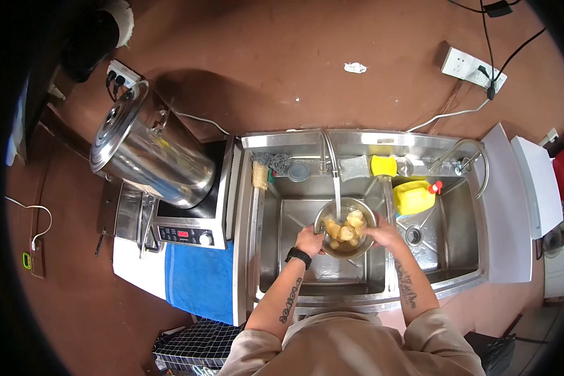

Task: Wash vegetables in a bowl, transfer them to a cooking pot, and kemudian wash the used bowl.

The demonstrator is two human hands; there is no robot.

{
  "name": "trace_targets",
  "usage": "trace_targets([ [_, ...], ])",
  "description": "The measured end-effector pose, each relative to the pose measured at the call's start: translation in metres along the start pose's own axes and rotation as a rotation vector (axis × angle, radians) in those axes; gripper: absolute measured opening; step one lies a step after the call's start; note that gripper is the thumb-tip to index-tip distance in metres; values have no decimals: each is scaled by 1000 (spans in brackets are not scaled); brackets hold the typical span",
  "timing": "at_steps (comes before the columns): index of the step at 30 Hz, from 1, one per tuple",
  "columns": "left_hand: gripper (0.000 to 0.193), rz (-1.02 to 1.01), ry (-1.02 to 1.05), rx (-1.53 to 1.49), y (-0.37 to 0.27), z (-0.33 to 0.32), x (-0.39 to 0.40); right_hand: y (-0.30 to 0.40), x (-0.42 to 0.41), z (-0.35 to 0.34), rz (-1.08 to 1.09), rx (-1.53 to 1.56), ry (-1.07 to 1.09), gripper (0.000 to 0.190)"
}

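Note:
A round stainless steel bowl (347, 254) is held over the left sink basin (298, 282). Yellowish chunks of food (347, 232), of a kind I cannot tell, sit in water inside it. From the curved faucet (330, 150) a stream of water runs into the bowl. My left hand (311, 240) grips the bowl's left rim, with a black watch on the wrist. At the right rim is my right hand (381, 232), its fingertips reaching over the edge beside the chunks; its exact hold is partly hidden.
A yellow bottle with a red cap (413, 197) lies over the right basin. Along the sink's back ledge are a yellow sponge (383, 166) and a grey scrubber (275, 162). A tall lidded steel pot (164, 160) stands on the induction cooker (192, 232), left, behind a blue towel (199, 282).

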State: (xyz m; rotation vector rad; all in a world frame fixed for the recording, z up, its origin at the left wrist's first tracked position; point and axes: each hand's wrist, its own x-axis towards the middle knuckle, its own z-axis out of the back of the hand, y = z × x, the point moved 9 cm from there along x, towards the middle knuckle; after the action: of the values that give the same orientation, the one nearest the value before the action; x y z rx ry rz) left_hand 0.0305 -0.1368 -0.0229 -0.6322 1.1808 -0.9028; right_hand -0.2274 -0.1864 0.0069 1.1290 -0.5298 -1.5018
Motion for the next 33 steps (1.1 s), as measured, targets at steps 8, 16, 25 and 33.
trace_targets([
  [8,63,-788,91,875,-88,-75,-32,-77,-32,-61,-288,709,90,56],
  [16,83,-499,-354,99,-84,-88,-7,50,-72,-6,217,-51,-313,84],
  [25,56,-288,-125,-981,-64,-154,27,107,-98,14,351,-451,-431,95],
  [33,44,15,450,-1832,-92,-199,9,142,-126,14,409,-686,-461,102],
])
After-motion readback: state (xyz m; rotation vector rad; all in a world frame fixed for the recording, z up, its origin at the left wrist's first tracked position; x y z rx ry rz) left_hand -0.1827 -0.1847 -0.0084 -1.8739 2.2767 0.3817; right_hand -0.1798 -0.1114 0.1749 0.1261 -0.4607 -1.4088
